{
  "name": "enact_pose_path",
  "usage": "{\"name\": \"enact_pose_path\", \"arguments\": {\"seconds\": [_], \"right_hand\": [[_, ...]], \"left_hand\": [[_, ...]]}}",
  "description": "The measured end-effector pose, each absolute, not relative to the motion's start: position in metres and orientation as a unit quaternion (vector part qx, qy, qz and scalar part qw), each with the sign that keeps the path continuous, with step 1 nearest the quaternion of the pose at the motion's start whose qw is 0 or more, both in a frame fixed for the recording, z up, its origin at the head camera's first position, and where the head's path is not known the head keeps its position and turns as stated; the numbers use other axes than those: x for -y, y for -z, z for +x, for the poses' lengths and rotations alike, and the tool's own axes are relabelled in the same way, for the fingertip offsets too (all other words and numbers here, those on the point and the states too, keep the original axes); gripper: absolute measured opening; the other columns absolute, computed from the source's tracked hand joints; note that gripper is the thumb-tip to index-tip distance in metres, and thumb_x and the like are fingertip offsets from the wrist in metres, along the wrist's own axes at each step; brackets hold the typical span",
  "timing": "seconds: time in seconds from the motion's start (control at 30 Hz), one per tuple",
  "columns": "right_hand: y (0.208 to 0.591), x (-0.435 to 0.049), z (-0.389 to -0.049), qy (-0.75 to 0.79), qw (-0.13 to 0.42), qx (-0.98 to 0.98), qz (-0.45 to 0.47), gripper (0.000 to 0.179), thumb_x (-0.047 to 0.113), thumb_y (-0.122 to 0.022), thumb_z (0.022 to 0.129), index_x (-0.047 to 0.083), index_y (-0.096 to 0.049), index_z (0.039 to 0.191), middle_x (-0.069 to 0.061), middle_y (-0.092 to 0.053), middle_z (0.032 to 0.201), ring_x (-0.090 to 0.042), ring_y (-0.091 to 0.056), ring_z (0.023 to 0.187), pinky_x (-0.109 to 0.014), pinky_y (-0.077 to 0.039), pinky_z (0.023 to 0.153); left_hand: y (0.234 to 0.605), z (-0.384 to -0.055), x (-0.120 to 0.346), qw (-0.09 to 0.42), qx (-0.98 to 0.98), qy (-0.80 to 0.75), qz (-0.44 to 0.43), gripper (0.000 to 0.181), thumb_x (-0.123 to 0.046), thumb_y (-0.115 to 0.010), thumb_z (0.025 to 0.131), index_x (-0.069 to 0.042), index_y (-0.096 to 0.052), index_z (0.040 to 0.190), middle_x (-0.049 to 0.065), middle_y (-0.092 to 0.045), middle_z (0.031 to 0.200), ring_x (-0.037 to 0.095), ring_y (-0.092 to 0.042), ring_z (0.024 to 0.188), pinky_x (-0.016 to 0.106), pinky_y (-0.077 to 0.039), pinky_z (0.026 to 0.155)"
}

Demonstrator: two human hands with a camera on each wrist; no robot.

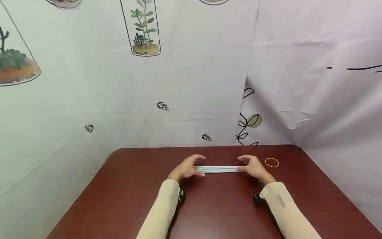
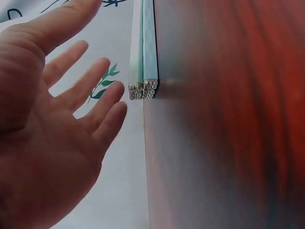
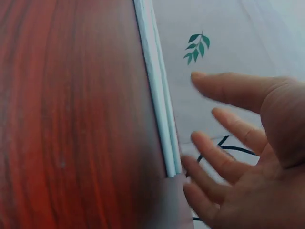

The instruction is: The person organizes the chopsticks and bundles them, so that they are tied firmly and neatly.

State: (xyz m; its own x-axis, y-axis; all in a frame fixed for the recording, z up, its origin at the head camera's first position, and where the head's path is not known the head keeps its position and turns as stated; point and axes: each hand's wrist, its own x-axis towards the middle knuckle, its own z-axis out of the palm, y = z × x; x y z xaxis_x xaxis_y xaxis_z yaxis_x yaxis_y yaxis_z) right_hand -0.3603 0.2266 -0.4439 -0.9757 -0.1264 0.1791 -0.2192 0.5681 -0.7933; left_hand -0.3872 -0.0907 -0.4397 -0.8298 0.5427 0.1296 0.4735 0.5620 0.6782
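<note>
A bundle of long, slender, pale blue and white sticks (image 1: 219, 169) lies crosswise on the dark red table (image 1: 219, 205). My left hand (image 1: 186, 167) is at its left end, fingers spread and gently curved. In the left wrist view, the grouped stick ends (image 2: 143, 89) show just past the fingertips, with a gap between the palm and the sticks. At the other end is my right hand (image 1: 253, 167), its thumb and fingers apart. The right wrist view shows its fingertips (image 3: 189, 163) right by the ends of the sticks (image 3: 162, 109), and the palm holds nothing.
A thin yellow band (image 1: 272, 166), shaped in a ring, lies on the table to the right of my right hand. Behind the table's far edge hangs a pale wall cloth (image 1: 194, 83) printed with plants. Similar cloth rises along both sides.
</note>
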Motion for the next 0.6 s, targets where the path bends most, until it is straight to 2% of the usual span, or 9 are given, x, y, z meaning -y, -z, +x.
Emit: {"name": "enact_pose_path", "arguments": {"seconds": [0.17,0.37,0.6], "right_hand": [[0.45,-0.231,-0.363,-0.453,0.052,0.886,0.084,0.049,0.0,-0.08,0.074,-0.012,-0.063,0.118,-0.029,-0.063,0.12,-0.046,-0.056,0.115,-0.055,-0.043,0.098],[0.454,-0.235,-0.367,-0.448,0.048,0.888,0.091,0.048,-0.007,-0.08,0.071,-0.012,-0.064,0.116,-0.027,-0.065,0.117,-0.044,-0.058,0.114,-0.052,-0.045,0.096],[0.46,-0.24,-0.37,-0.419,0.058,0.901,0.09,0.039,-0.004,-0.081,0.073,-0.003,-0.071,0.111,-0.018,-0.071,0.109,-0.036,-0.063,0.107,-0.049,-0.049,0.089]], "left_hand": [[0.443,-0.393,0.092,0.08,-0.883,-0.366,0.282,0.066,-0.007,-0.086,0.074,-0.004,-0.058,0.133,0.01,-0.061,0.132,0.03,-0.056,0.121,0.044,-0.044,0.1],[0.444,-0.398,0.094,0.076,-0.895,-0.352,0.262,0.058,0.0,-0.084,0.074,-0.004,-0.062,0.127,0.01,-0.063,0.129,0.031,-0.059,0.118,0.043,-0.047,0.098],[0.442,-0.401,0.091,0.076,-0.908,-0.327,0.249,0.051,-0.001,-0.084,0.074,-0.005,-0.065,0.121,0.009,-0.067,0.118,0.026,-0.063,0.111,0.04,-0.049,0.095]]}}
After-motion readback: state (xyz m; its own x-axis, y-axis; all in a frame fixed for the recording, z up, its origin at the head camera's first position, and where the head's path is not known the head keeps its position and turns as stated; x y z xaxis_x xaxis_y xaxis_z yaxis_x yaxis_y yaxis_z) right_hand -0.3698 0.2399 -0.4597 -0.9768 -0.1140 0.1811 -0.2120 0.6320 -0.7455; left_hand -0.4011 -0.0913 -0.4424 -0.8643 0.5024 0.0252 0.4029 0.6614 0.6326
